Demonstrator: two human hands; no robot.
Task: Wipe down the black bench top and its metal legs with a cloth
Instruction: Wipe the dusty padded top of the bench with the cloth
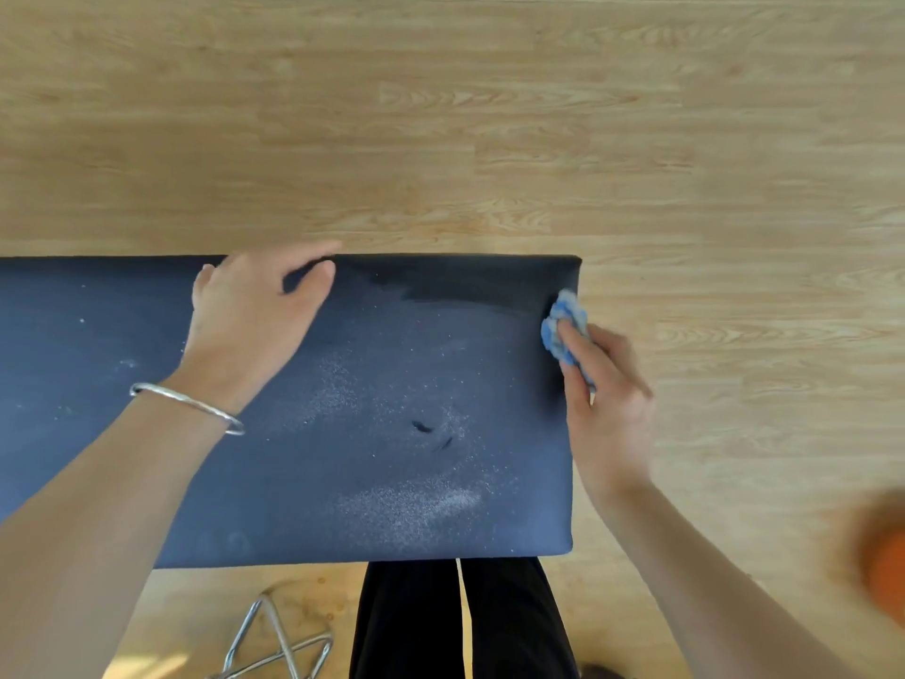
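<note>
The right hand (607, 399) has its grip closed round a crumpled blue cloth (563, 321), pressing it against the right end of the black counter (343, 384) near the far corner. The left hand (254, 316), a silver bangle (186, 406) on its wrist, lies flat at the counter's far edge, its grip wide and holding nothing. White dust (411, 507) speckles the top toward the near side, and metal legs (279, 644) show below the near edge, over the wooden floor (440, 115).
</note>
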